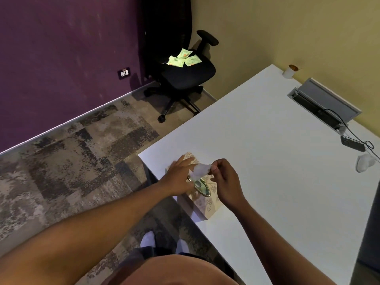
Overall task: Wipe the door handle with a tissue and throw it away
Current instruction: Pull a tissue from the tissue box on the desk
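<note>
Overall, the scene is a room corner with a purple wall, a yellow wall and a patterned carpet. A white desk fills the right half of the view. A black office chair stands in the corner, well apart from the desk's near end, with several pale green packets lying on its seat. At the desk's far side sit an open cable tray, a black cable, a small dark device, a crumpled white item and a paper cup.

A patterned tissue box rests at the near left corner of the desk. Both bare forearms extend forward from the bottom of the frame and converge over the box.

The left hand lies flat on top of the box, palm down, fingers spread and extended, gripping nothing. The right hand is partly curled, with thumb and forefinger pinched on the tissue. The tissue stands above the box's oval opening, between the two hands, its lower end still at the slot. The right wrist is bent slightly, knuckles upward.

Feet in white socks show on the carpet below the desk edge.
</note>
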{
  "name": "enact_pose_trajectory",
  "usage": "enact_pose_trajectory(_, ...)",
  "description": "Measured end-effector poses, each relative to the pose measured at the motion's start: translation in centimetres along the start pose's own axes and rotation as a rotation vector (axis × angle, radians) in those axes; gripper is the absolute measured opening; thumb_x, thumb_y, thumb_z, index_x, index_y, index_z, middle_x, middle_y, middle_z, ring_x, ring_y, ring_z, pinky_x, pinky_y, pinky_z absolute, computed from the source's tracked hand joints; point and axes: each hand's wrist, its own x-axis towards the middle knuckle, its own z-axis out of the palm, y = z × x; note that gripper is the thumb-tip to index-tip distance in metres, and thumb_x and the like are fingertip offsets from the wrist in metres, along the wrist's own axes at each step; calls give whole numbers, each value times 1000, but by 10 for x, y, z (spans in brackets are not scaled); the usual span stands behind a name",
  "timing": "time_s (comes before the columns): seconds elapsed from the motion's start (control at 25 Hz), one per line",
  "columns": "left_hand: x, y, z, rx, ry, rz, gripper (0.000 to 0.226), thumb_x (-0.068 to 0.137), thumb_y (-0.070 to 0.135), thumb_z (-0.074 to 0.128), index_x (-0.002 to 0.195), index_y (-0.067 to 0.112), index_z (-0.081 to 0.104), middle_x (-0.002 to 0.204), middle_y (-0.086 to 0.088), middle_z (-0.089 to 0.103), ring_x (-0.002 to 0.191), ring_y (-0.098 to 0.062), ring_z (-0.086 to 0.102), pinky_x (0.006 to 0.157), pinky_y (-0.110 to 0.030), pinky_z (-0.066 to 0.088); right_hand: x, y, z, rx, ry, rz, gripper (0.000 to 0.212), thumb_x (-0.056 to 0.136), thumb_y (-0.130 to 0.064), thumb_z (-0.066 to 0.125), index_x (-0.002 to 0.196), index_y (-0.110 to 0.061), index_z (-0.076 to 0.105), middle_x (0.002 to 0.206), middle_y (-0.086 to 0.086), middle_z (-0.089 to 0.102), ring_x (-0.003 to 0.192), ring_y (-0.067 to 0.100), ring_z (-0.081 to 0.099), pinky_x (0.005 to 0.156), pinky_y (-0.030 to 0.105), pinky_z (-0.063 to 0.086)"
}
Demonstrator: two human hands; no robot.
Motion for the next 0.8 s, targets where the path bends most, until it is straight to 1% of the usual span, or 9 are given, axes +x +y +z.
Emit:
enact_pose_trajectory(0.08,-19,22,-8,-722,47,-11,39,89,30,74,125,43,81,135,12,77,131,-5,67,104,-22,54,-3,-9,-3,154,-45,74,16,109,-20,49,99,-12,58,93,3,74,85,18,75,78,45,61)
enact_pose_trajectory(0.12,-29,32,-12,-986,89,-63,36,83,27,70,110,43,87,117,13,84,111,-3,76,90,-20,60,-4,-13,-4,199,-62,87,16,109,-20,49,100,-11,59,92,3,75,83,17,77,76,43,62)
enact_pose_trajectory(0.16,-36,36,-13,-1189,113,-140,39,79,25,65,110,31,88,113,3,85,102,-12,78,82,-27,64,-5,-18,-4,223,-73,86,16,109,-20,49,101,-10,59,92,3,76,82,18,78,75,42,62)
enact_pose_trajectory(0.24,-48,38,-15,-1485,132,-256,55,86,23,53,133,0,73,125,-22,78,97,-29,75,76,-40,65,-6,-25,-3,251,-90,73,16,109,-18,49,102,-9,59,92,7,75,81,23,76,74,42,63)
enact_pose_trajectory(0.32,-58,41,-18,-1659,148,-340,60,102,31,43,143,-10,60,118,-28,75,86,-30,76,71,-44,65,-5,-32,-4,250,-126,39,16,109,-17,48,101,-7,58,93,12,72,84,32,73,72,45,62)
enact_pose_trajectory(0.4,-67,46,-24,-1705,183,-421,54,106,41,54,136,-2,68,110,-23,76,78,-27,77,70,-40,65,-3,-38,-4,212,-178,-1,16,109,-17,48,101,-8,59,93,11,71,83,31,71,72,44,62)
enact_pose_trajectory(0.48,-74,46,-28,-1553,203,-417,40,93,32,76,123,6,76,107,-15,78,78,-21,78,71,-35,66,-2,-44,-2,160,-217,-25,15,109,-18,49,102,-12,61,95,5,72,83,23,73,75,41,63)
enact_pose_trajectory(0.64,-86,44,-32,-1373,268,-383,14,95,13,76,108,7,81,102,-6,82,86,-14,78,69,-25,63,-5,-51,2,159,-185,-20,15,103,-31,59,114,-21,60,115,-1,71,96,19,74,86,43,65)
enact_pose_trajectory(0.8,-105,47,-31,-1340,404,-371,29,100,22,73,113,-2,80,107,-13,82,93,-21,75,80,-29,62,-22,-54,6,152,-190,-270,37,87,-45,71,120,-49,55,128,-18,63,109,2,68,84,13,58)
